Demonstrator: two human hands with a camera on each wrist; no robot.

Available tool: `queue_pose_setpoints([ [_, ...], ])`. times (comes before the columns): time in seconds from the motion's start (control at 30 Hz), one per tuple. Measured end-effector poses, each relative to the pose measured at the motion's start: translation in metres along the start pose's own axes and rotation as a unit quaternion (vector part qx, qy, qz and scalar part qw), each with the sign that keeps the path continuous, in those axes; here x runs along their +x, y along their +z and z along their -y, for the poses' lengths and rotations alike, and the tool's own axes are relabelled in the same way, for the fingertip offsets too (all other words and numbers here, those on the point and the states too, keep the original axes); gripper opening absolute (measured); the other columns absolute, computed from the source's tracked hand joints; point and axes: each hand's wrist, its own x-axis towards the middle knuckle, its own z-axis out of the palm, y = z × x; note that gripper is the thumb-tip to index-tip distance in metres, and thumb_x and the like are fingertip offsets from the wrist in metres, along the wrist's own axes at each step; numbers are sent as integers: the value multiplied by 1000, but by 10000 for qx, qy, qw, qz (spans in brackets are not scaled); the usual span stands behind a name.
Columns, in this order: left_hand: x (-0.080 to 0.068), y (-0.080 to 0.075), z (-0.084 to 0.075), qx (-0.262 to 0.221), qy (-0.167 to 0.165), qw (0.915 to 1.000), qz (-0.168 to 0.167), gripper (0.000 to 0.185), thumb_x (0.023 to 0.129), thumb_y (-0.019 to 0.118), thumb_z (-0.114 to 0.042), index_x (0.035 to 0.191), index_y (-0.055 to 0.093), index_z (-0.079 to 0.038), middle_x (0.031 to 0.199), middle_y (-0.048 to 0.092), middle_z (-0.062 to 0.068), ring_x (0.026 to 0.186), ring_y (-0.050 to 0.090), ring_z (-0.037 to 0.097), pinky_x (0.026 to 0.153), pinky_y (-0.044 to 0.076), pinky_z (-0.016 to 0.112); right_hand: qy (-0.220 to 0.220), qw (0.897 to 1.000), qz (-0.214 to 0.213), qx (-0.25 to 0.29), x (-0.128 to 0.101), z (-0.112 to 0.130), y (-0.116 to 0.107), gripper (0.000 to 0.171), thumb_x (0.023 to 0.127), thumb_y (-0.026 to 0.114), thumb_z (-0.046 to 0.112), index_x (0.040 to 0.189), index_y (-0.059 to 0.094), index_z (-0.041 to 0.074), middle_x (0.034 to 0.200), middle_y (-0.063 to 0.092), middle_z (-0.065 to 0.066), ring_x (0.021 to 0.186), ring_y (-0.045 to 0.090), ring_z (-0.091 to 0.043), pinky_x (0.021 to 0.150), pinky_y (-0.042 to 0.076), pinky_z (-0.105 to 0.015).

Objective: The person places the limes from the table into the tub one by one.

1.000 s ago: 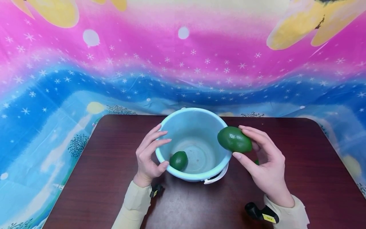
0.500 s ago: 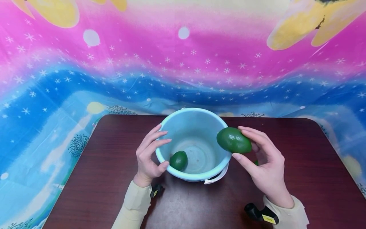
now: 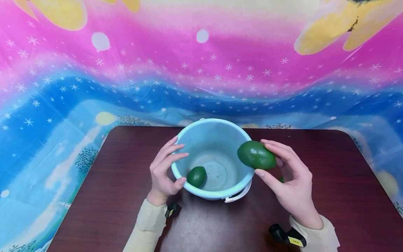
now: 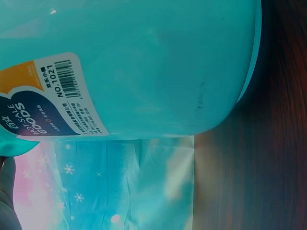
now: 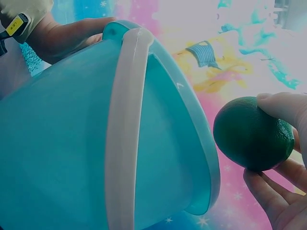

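Avocado [image 3: 256,155], dark green, is held in the right hand [image 3: 291,183], pinched between thumb below and fingertips above. It hangs at the bucket's three o'clock rim, overlapping the lip of the pale blue bucket [image 3: 217,193]; whether it touches that rim cannot be told. Its long axis runs from ten o'clock to four o'clock, the narrower end toward the bucket's centre. The opening lies at nine o'clock from the grip, just beside it. The right hand is the nearer hand to the fruit. The left hand [image 3: 163,171] grips the bucket wall at nine o'clock, fingers over the rim, thumb on the outside. A smaller green fruit [image 3: 196,176] rests on the bucket floor at seven o'clock. The bucket stands on a dark wooden table [image 3: 330,168].
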Motion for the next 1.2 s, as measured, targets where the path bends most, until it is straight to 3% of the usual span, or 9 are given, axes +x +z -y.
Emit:
queue_pose_setpoints([
  [1.2, 0, 1, 0, -35, -1, 10000, -29, 64, 93, 58, -60, 98, 76, 1, 106, 70, 24, 114, 60, 52, 99, 51, 54, -24, 9997, 193, 150, -2, -2, 7, 55, 81, 80, -12, 128, 54, -23, 131, 55, -36, 124, 58, -33, 102, 50, -32],
])
